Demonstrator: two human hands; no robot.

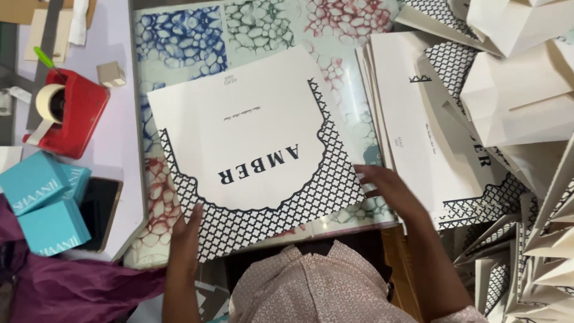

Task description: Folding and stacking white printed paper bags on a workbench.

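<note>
Pressing left hand [186, 230], fingers spread flat, on lower edge of flat white paper bag [251, 149]; resting right hand [388, 185], fingers spread, at right edge beside bag stack [418, 137].

Right hand [391, 186] motion-blurred, grip unclear; phone [99, 210] half under teal boxes [45, 200]; folded bags [526, 90] cropped

Packaging workshop: stacked flat paper bags [418, 137]

Red tape dispenser [72, 113] at ten o'clock; teal boxes [45, 203] and dark phone [100, 212] at eight; folded bags [526, 96] at two.
</note>
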